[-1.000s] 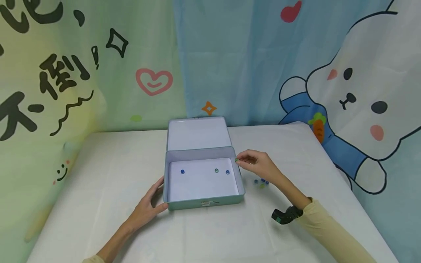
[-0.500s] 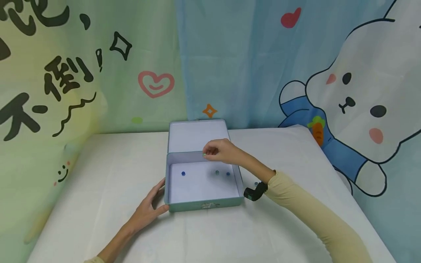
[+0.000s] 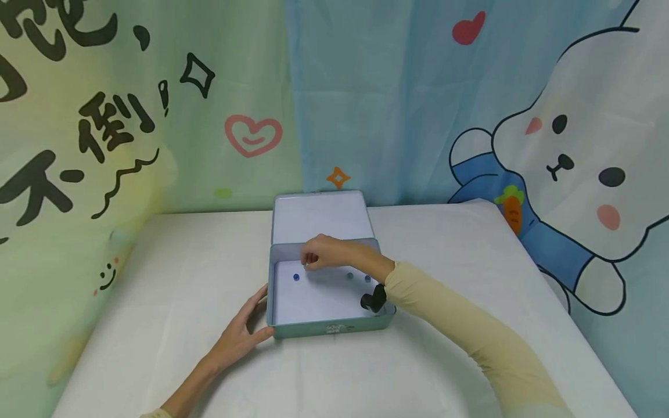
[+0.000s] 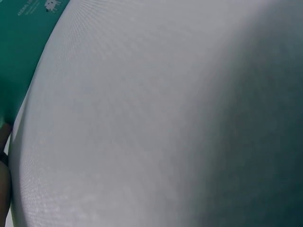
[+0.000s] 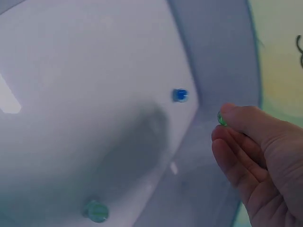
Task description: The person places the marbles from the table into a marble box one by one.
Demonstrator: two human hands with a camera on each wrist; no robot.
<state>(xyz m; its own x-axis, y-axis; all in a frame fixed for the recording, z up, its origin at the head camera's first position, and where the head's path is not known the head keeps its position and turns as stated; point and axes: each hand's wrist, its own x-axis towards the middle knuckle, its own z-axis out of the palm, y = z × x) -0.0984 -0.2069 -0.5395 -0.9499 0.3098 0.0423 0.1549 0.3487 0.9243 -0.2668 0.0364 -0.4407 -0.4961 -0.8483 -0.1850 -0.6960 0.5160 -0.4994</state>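
Note:
A shallow green metal box with a white inside lies on the table, its lid laid back. Over the box's back left part, my right hand pinches a green glass marble between thumb and fingertips. On the box floor lie a blue marble at the left, a pale green marble and another blue marble at the right. My left hand rests against the box's left side, thumb at the front corner, fingers along the wall. In the left wrist view, only a sliver of it shows.
A white cloth covers the table. A printed curtain hangs behind it. A black wrist camera on the right wrist hangs over the box's right part. The right sleeve covers the table spot just right of the box.
My right hand has carried the green marble from beyond the box's right rim leftward to over its back left part. The marbles on the table at right are now hidden. The left hand stays put.

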